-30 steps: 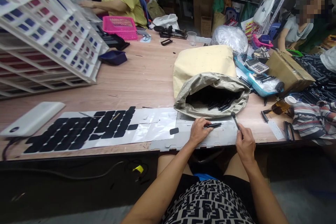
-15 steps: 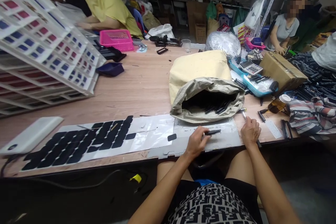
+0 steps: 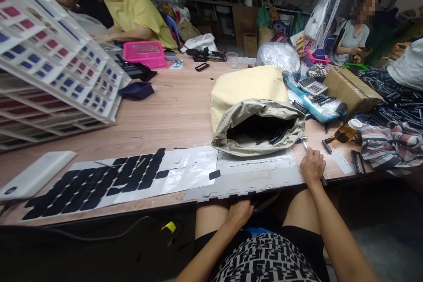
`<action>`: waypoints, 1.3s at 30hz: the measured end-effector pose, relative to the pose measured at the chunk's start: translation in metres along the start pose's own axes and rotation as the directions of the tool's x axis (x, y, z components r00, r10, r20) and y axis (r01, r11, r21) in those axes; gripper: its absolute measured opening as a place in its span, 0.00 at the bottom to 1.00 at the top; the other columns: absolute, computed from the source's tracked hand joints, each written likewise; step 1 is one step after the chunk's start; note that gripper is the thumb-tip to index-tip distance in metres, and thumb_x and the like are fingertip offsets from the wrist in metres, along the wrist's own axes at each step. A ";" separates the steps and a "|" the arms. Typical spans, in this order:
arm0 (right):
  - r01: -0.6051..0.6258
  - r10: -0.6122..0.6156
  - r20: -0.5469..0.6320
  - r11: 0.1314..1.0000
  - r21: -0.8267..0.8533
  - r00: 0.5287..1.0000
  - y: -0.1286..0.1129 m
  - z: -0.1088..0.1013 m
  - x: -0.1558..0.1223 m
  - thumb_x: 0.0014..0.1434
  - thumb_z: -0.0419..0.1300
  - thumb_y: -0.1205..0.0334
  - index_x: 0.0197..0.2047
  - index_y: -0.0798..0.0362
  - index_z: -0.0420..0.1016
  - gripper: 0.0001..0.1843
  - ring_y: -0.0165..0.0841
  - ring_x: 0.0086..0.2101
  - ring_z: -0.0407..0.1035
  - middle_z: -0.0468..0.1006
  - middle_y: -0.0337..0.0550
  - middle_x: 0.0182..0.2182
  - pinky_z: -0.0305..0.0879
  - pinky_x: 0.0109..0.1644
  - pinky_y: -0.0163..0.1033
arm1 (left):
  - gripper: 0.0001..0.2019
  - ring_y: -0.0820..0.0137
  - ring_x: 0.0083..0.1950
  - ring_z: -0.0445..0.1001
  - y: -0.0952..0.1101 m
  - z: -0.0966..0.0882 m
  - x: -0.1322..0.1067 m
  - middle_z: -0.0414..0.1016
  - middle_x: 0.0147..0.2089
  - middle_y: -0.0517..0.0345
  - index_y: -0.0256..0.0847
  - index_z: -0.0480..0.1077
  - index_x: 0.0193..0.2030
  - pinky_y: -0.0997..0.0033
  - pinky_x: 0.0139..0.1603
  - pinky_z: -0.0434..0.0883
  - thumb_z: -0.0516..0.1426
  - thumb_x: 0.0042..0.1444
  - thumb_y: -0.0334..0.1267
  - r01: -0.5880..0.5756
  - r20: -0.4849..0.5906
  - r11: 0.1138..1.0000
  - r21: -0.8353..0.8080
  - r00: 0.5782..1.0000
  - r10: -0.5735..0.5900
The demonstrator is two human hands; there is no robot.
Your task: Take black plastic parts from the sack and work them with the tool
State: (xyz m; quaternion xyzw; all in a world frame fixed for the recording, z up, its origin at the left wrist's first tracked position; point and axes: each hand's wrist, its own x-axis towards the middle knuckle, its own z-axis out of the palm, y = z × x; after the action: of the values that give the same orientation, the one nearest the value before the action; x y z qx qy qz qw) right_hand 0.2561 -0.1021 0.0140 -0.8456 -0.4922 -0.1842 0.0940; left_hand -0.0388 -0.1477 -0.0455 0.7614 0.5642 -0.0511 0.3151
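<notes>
My right hand (image 3: pixel 312 167) rests at the table's front edge, closed on a thin screwdriver-like tool (image 3: pixel 306 147) whose tip points up toward the sack. Below the table edge, over my lap, sits my left hand (image 3: pixel 240 213); its fingers are curled and partly hidden, and I cannot make out what they hold. A grey sheet (image 3: pixel 261 172) lies on the table between the hands. Behind it an open woven sack (image 3: pixel 261 130) shows several thin black parts (image 3: pixel 272 137) inside.
A white sheet with several black pads (image 3: pixel 99 183) lies to the left, with a white device (image 3: pixel 36 174) and stacked white trays (image 3: pixel 56 66) beyond. Two other people sit at the far side. A pink basket (image 3: pixel 145 52), calculator (image 3: pixel 317 86), cardboard box (image 3: pixel 352 88) and striped cloth (image 3: pixel 390 143) crowd the table.
My left hand has dropped from the grey sheet, where it held a black part, to my lap under the table edge. The right hand shifted right and stays on the tool.
</notes>
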 end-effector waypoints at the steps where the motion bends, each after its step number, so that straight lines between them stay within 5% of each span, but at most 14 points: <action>1: 0.000 0.000 -0.001 1.000 0.002 1.000 0.000 0.001 0.000 0.66 0.51 0.65 0.57 0.52 0.70 0.18 0.41 0.42 0.60 0.70 0.51 0.43 0.49 0.39 0.43 | 0.15 0.54 0.54 0.77 0.005 -0.009 -0.004 0.80 0.50 0.46 0.44 0.74 0.54 0.60 0.50 0.71 0.54 0.62 0.39 -0.040 0.052 0.999 -0.002 0.998 0.040; 4: 0.008 -0.008 -0.006 1.000 -0.001 1.000 0.000 0.002 0.000 0.66 0.50 0.65 0.57 0.52 0.70 0.18 0.40 0.42 0.60 0.70 0.51 0.43 0.49 0.39 0.42 | 0.15 0.62 0.43 0.79 0.026 -0.047 -0.017 0.82 0.40 0.55 0.46 0.76 0.51 0.68 0.43 0.71 0.59 0.59 0.44 -0.273 0.192 0.945 -0.177 0.933 0.306; 6: 0.009 -0.009 -0.008 1.000 -0.009 1.000 0.000 0.002 0.000 0.67 0.49 0.65 0.57 0.53 0.70 0.18 0.40 0.42 0.61 0.69 0.51 0.43 0.49 0.39 0.42 | 0.13 0.67 0.37 0.78 0.042 -0.078 -0.011 0.81 0.36 0.59 0.45 0.78 0.47 0.72 0.39 0.70 0.58 0.60 0.46 -0.413 0.094 0.851 -0.326 0.881 0.463; 10: 0.009 -0.009 0.000 1.000 -0.013 1.000 -0.001 -0.001 0.000 0.67 0.50 0.65 0.57 0.52 0.69 0.18 0.41 0.42 0.61 0.70 0.50 0.42 0.49 0.38 0.43 | 0.12 0.67 0.39 0.75 0.065 -0.129 0.051 0.79 0.39 0.54 0.41 0.77 0.46 0.69 0.43 0.71 0.55 0.64 0.42 -0.433 -0.417 0.869 -0.239 0.854 0.311; 13: 0.004 -0.004 0.009 1.000 -0.005 1.000 -0.002 -0.002 -0.001 0.66 0.50 0.65 0.57 0.52 0.69 0.18 0.41 0.42 0.61 0.69 0.49 0.41 0.49 0.39 0.43 | 0.11 0.62 0.46 0.74 0.071 -0.145 0.110 0.76 0.43 0.49 0.40 0.77 0.45 0.65 0.47 0.71 0.57 0.62 0.39 -0.249 -0.540 0.966 -0.064 0.823 0.177; 16: -0.003 0.003 0.015 1.000 0.000 1.000 -0.002 -0.002 -0.002 0.66 0.51 0.65 0.57 0.52 0.69 0.18 0.41 0.42 0.61 0.69 0.49 0.41 0.50 0.39 0.42 | 0.10 0.57 0.52 0.73 0.074 -0.145 0.147 0.75 0.47 0.46 0.39 0.78 0.44 0.62 0.49 0.70 0.58 0.60 0.41 -0.078 -0.481 0.997 0.015 0.873 0.076; 20: -0.011 0.010 0.027 1.000 0.010 1.000 -0.002 -0.002 -0.003 0.66 0.50 0.65 0.57 0.52 0.69 0.18 0.41 0.42 0.61 0.69 0.49 0.41 0.50 0.40 0.42 | 0.10 0.57 0.49 0.74 0.075 -0.141 0.158 0.76 0.47 0.47 0.40 0.77 0.43 0.62 0.47 0.70 0.60 0.58 0.41 0.028 -0.409 0.998 -0.050 0.911 -0.046; 22: -0.016 0.015 0.034 1.000 0.018 0.999 -0.002 -0.002 -0.003 0.66 0.50 0.66 0.57 0.53 0.69 0.18 0.41 0.42 0.61 0.69 0.50 0.41 0.51 0.40 0.42 | 0.08 0.57 0.49 0.73 0.072 -0.142 0.151 0.75 0.45 0.48 0.41 0.75 0.41 0.62 0.47 0.69 0.60 0.57 0.40 -0.010 -0.465 0.998 -0.061 0.885 -0.020; 27: -0.018 0.017 0.045 0.999 0.028 0.999 -0.003 -0.005 -0.004 0.66 0.50 0.65 0.56 0.53 0.70 0.18 0.41 0.42 0.61 0.69 0.51 0.41 0.51 0.40 0.42 | 0.06 0.62 0.43 0.70 0.054 -0.135 0.107 0.75 0.40 0.57 0.44 0.70 0.39 0.64 0.47 0.67 0.62 0.55 0.36 -0.301 -0.661 0.947 -0.109 0.734 0.157; 30: -0.028 0.026 0.045 0.998 0.049 0.999 -0.003 -0.005 -0.002 0.67 0.49 0.64 0.57 0.53 0.70 0.18 0.41 0.42 0.61 0.69 0.51 0.42 0.52 0.40 0.42 | 0.08 0.64 0.42 0.69 0.037 -0.114 0.082 0.75 0.38 0.60 0.44 0.69 0.37 0.67 0.44 0.68 0.64 0.54 0.37 -0.411 -0.634 0.881 -0.232 0.751 0.184; 34: -0.066 0.055 0.086 0.990 0.126 0.995 0.003 -0.006 0.004 0.67 0.49 0.65 0.59 0.52 0.71 0.20 0.40 0.43 0.61 0.70 0.52 0.43 0.54 0.41 0.42 | 0.08 0.63 0.44 0.69 0.023 -0.087 0.073 0.75 0.38 0.60 0.44 0.70 0.36 0.65 0.47 0.67 0.66 0.52 0.36 -0.404 -0.567 0.864 -0.302 0.804 0.178; 39: -0.245 0.229 0.086 0.912 0.330 0.970 0.015 -0.025 -0.001 0.64 0.50 0.65 0.60 0.51 0.73 0.23 0.40 0.42 0.66 0.73 0.51 0.43 0.59 0.42 0.41 | 0.09 0.62 0.45 0.68 0.021 -0.083 0.080 0.75 0.39 0.59 0.43 0.72 0.36 0.64 0.48 0.65 0.67 0.51 0.37 -0.394 -0.557 0.876 -0.278 0.809 0.187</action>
State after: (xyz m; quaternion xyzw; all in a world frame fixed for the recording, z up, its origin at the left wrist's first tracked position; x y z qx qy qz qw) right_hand 0.2630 -0.1188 0.0366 -0.8741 -0.4123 -0.0652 0.2482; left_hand -0.0146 -0.0407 -0.0056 0.7494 0.5005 0.3141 0.2988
